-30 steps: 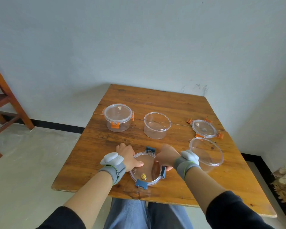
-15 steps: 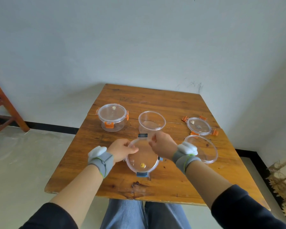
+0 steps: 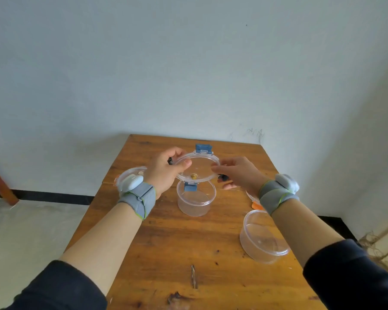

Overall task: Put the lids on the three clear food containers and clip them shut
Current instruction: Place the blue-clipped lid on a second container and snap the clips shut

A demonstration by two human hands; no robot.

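Gripping the left rim of the blue-clipped lid (image 3: 197, 167), the left hand (image 3: 164, 170) holds it in the air above the open middle container (image 3: 196, 201) on the wooden table (image 3: 166, 242). Opposite, the right hand (image 3: 240, 173) pinches the lid's right rim. Another open container (image 3: 262, 238) sits near the table's right edge, under the right forearm.
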